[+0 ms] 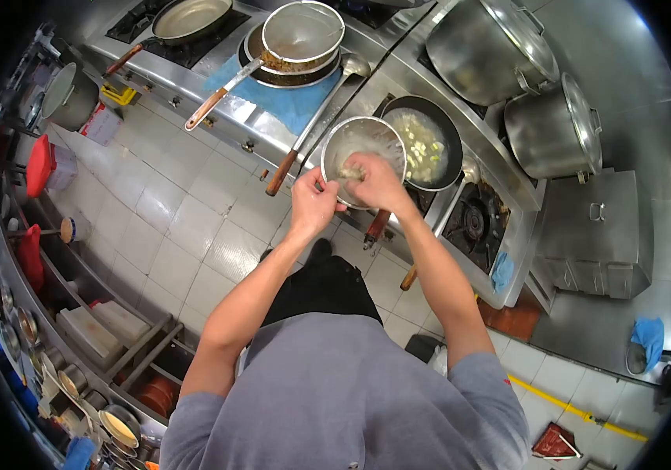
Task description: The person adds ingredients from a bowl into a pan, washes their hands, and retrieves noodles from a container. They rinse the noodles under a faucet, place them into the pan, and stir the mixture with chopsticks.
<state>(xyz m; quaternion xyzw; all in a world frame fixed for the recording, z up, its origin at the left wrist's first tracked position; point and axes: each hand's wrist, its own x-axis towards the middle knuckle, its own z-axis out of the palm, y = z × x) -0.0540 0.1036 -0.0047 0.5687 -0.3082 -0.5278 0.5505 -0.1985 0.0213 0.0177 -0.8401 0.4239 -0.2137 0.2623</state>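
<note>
My left hand [314, 202] pinches the near-left rim of a metal bowl [367, 133], holding it in front of me at the stove edge. My right hand [375, 182] reaches inside the bowl, fingers closed around something pale and wet that I cannot make out. Just right of the bowl, a dark frying pan [453, 137] sits on the stove. Cloudy liquid with pale and green chopped pieces [422, 149] lies in it. A wooden handle [376, 229] shows below the bowl.
Ladles with wooden handles [281, 173] [408, 277] lie on the stove on both sides. A strainer [304, 31] rests on stacked pans over a blue cloth [304, 106]. Large lidded pots [488, 59] stand at the back right, near a bare burner [474, 222]. Tiled floor [194, 211] lies left.
</note>
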